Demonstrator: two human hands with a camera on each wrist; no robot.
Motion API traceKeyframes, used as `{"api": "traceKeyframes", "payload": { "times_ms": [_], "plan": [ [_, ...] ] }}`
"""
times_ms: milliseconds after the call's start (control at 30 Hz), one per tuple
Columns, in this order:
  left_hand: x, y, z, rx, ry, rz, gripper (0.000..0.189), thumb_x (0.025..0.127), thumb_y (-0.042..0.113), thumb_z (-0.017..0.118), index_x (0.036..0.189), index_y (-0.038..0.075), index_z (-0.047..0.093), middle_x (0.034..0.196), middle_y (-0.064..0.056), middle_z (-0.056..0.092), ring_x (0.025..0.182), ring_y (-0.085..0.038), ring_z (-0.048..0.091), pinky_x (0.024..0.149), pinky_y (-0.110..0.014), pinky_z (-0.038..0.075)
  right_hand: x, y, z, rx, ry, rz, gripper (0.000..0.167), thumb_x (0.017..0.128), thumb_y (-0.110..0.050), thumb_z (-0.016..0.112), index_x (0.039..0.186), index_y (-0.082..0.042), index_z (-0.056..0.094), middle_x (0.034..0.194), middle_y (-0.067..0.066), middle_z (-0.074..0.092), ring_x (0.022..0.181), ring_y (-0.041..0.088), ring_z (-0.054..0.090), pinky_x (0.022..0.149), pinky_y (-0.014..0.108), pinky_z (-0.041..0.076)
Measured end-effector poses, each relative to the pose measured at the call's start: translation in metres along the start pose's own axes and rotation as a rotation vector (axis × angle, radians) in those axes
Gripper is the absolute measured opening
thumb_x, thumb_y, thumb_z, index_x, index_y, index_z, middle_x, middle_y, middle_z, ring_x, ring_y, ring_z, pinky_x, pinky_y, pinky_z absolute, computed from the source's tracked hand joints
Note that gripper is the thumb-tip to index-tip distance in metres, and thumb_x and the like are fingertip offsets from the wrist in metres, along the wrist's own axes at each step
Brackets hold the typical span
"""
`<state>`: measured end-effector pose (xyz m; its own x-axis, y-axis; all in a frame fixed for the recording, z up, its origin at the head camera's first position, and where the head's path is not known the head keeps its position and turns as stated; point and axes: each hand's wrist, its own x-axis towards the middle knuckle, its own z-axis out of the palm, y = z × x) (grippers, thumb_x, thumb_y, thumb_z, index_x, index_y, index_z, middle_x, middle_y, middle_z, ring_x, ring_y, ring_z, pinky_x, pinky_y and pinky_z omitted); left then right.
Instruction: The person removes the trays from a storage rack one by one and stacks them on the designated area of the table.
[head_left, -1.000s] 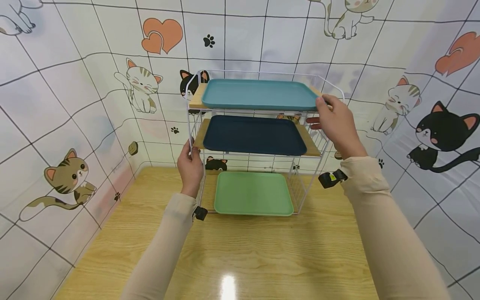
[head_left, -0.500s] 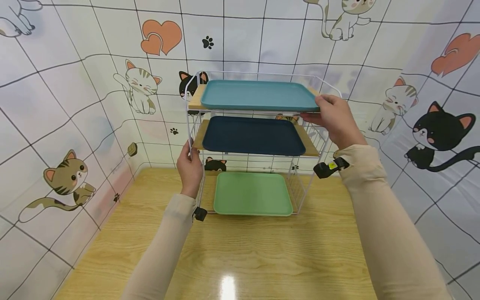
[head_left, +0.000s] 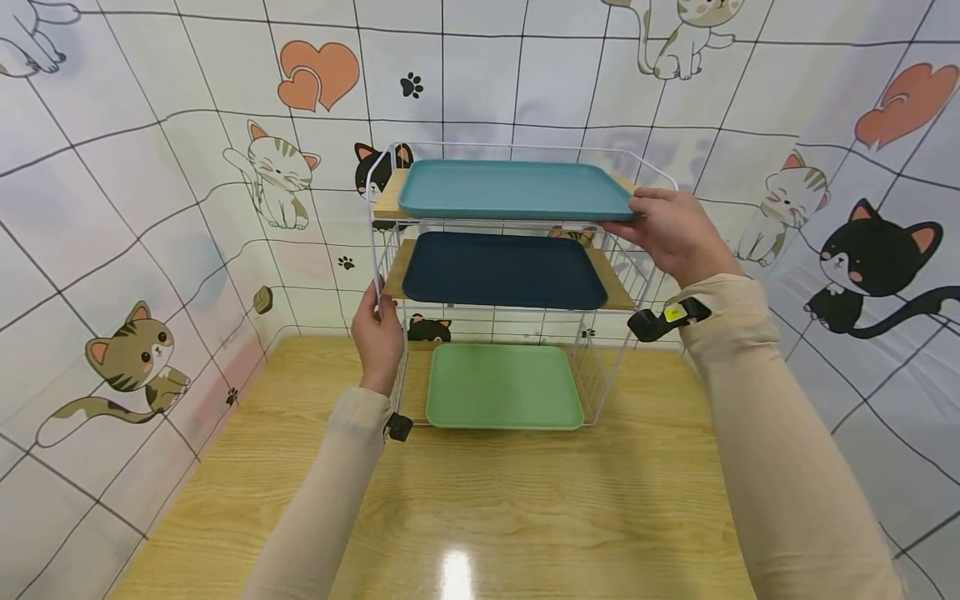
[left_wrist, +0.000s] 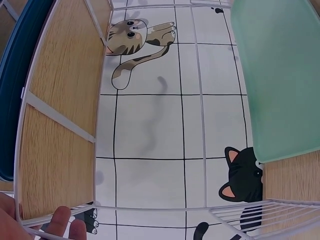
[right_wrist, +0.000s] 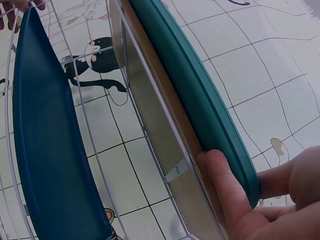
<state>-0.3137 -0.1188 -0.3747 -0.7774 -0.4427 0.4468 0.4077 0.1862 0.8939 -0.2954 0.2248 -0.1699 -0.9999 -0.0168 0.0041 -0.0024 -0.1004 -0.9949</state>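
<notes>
One corner of the teal tray (head_left: 514,189) was pinched by the right hand (head_left: 672,233), thumb on top. Held so far from its middle, it could have tipped or snagged the white rack (head_left: 379,250), whose post was gripped by the left hand (head_left: 377,336).

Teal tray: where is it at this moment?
In the head view, the teal tray lies on the top shelf of the white wire rack, above the dark blue tray. The right hand grips its right end.
</notes>
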Motion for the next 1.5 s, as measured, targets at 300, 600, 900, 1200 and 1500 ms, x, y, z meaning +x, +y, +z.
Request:
{"api": "traceKeyframes", "payload": {
  "times_ms": [300, 600, 900, 1200, 1500],
  "plan": [
    [0.001, -0.001, -0.002, -0.020, -0.011, 0.001, 0.039, 0.109, 0.011, 0.047, 0.147, 0.007, 0.057, 0.136, -0.019, 0.064, 0.050, 0.000, 0.041, 0.048, -0.017, 0.033, -0.003, 0.001, 0.001, -0.016, -0.031, -0.027, 0.064, 0.111, -0.008, 0.033, 0.164, -0.008, -0.001, 0.172, 0.008, 0.006, 0.153, 0.027, 0.029, 0.093, 0.020, 0.053],
    [0.002, -0.004, -0.001, -0.021, -0.001, 0.026, 0.038, 0.107, 0.009, 0.048, 0.144, 0.005, 0.059, 0.130, -0.020, 0.067, 0.046, 0.001, 0.034, 0.047, -0.017, 0.031, -0.009, 0.003, -0.001, 0.004, -0.044, -0.045, 0.066, 0.110, -0.006, 0.035, 0.165, -0.011, -0.002, 0.172, 0.004, 0.004, 0.152, 0.026, 0.030, 0.094, 0.021, 0.053],
    [0.002, -0.004, -0.001, -0.027, -0.001, 0.046, 0.039, 0.106, 0.008, 0.049, 0.143, 0.007, 0.060, 0.144, -0.011, 0.060, 0.093, -0.026, 0.066, 0.050, -0.016, 0.034, -0.017, 0.004, 0.001, 0.085, 0.021, -0.068, 0.061, 0.109, -0.006, 0.039, 0.165, -0.009, 0.015, 0.170, 0.007, 0.018, 0.146, 0.028, 0.040, 0.090, 0.022, 0.055],
    [0.002, -0.003, -0.002, -0.028, -0.010, 0.058, 0.039, 0.107, 0.008, 0.050, 0.144, 0.008, 0.060, 0.145, -0.011, 0.060, 0.126, -0.031, 0.062, 0.054, -0.017, 0.035, -0.024, 0.005, 0.002, 0.094, 0.058, -0.088, 0.061, 0.109, -0.008, 0.040, 0.165, -0.009, 0.015, 0.171, 0.005, 0.014, 0.149, 0.032, 0.036, 0.089, 0.024, 0.056],
    [0.003, -0.006, -0.002, -0.008, -0.005, 0.074, 0.038, 0.107, 0.008, 0.050, 0.143, 0.008, 0.061, 0.143, -0.011, 0.062, 0.092, -0.016, 0.069, 0.051, -0.017, 0.033, -0.033, 0.006, 0.000, 0.113, 0.065, -0.097, 0.059, 0.109, -0.007, 0.040, 0.164, -0.010, 0.019, 0.171, 0.004, 0.011, 0.149, 0.034, 0.034, 0.091, 0.027, 0.055]
  ]
}}
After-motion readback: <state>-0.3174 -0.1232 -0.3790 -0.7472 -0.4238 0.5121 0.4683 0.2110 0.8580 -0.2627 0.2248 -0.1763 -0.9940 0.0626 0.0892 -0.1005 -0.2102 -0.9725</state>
